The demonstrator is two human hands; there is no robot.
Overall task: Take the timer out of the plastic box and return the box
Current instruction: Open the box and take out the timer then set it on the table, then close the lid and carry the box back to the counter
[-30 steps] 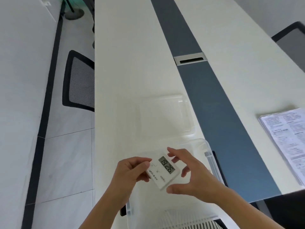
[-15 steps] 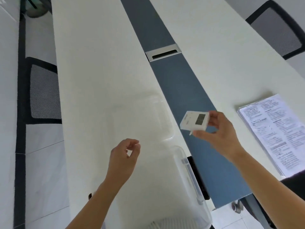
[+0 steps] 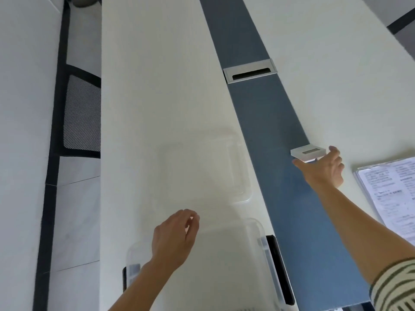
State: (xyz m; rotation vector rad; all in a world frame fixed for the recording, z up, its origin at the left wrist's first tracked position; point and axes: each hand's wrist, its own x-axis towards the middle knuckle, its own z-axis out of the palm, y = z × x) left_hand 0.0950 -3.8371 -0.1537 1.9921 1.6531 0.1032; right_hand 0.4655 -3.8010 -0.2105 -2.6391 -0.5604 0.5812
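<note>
At the far left a black mesh chair stands on the floor beside the long white table, well clear of the work. Next comes the left hand, empty, fingers loosely curled with thumb and forefinger near each other but gripping nothing, hovering over the far rim of the clear plastic box, which sits open at the near edge of the table. Just beyond the box its clear lid lies flat on the white surface. Right of these runs the blue centre strip with a metal cable slot set into it farther up. Over the right border of that strip the right hand is stretched out, fingers clamped on the white timer, held flat and low over the table; whether it touches the surface I cannot tell. The timer is out of the box, so the step in hand looks like setting it down. The next move likely calls for releasing it, then fetching the lid, closing the box and carrying it back. The printed papers just right of the hand crowd the landing spot; otherwise nothing blocks the way.
</note>
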